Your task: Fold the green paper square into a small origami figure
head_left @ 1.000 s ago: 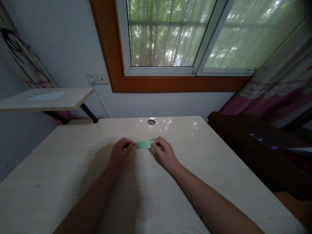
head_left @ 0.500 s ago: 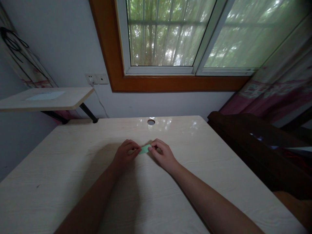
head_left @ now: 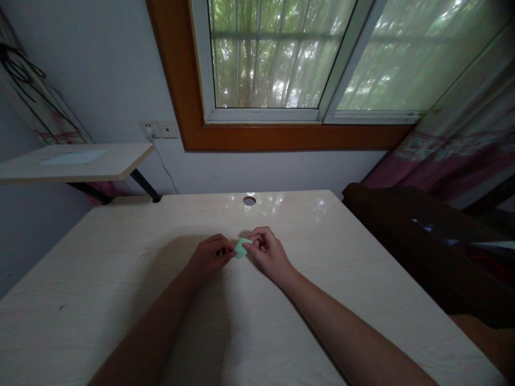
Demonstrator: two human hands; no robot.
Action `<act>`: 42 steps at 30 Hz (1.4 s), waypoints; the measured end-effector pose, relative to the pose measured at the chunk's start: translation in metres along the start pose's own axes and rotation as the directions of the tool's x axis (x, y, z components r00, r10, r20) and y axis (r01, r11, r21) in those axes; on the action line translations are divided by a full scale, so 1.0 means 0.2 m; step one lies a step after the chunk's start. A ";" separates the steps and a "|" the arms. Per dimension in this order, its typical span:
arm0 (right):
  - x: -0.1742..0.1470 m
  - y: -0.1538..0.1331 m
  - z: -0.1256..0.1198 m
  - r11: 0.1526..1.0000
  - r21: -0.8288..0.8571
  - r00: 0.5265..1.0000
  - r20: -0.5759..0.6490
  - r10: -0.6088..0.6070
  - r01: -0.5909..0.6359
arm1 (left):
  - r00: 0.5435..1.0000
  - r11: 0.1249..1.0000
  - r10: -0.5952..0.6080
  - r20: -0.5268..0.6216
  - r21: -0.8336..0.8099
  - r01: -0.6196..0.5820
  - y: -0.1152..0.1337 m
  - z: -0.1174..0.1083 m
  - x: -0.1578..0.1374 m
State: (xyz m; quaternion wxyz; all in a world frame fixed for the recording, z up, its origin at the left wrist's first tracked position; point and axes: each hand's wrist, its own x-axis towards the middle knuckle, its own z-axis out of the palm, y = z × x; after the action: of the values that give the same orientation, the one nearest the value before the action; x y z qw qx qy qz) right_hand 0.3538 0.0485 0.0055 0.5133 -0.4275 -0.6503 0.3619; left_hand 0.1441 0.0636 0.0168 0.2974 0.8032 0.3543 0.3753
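Observation:
A small piece of light green paper (head_left: pixel 242 248) is held between my two hands, just over the pale wood-grain desk (head_left: pixel 281 327). My left hand (head_left: pixel 210 254) pinches its left edge between thumb and fingertips. On the other side, my right hand (head_left: pixel 270 249) grips the right part of the paper with thumb and forefinger. The paper looks tilted, and my fingers cover its side edges. Whether it is folded I cannot tell.
A raised shelf (head_left: pixel 132 163) on black legs stands at the desk's back left, with a pale sheet (head_left: pixel 74 156) on it. A round cable hole (head_left: pixel 249 201) sits near the back edge. Dark wooden furniture (head_left: pixel 402 230) adjoins the right side, below the curtain (head_left: pixel 434 150).
The green paper has turned and now slants more steeply, showing a shorter, squarer shape. My left hand has shifted slightly right and down; the right hand has risen a little.

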 end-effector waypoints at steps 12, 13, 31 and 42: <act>0.02 -0.01 0.00 0.970 -0.051 0.964 0.135 -0.231 0.239 | 0.999 0.996 0.003 -0.034 -0.091 -0.006 0.00 -0.01 0.00; 0.02 -0.01 0.01 0.969 -0.056 0.962 0.140 -0.233 0.243 | 1.000 0.996 0.002 -0.031 -0.094 -0.005 0.00 -0.01 0.00; 0.02 -0.07 -0.01 0.955 -0.231 0.960 0.251 -0.126 0.186 | 0.995 0.997 -0.052 -0.084 -0.052 0.048 0.01 0.00 0.00; 0.01 -0.05 -0.01 0.935 -0.277 0.940 0.315 -0.130 0.222 | 0.990 0.997 -0.034 -0.135 -0.071 0.025 -0.01 0.01 0.00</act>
State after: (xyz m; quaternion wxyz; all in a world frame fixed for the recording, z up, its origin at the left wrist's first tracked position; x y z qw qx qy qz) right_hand 0.3543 0.0476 0.0162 0.3691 -0.3837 -0.8032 0.2671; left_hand 0.1458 0.0650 0.0134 0.3058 0.7594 0.3725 0.4370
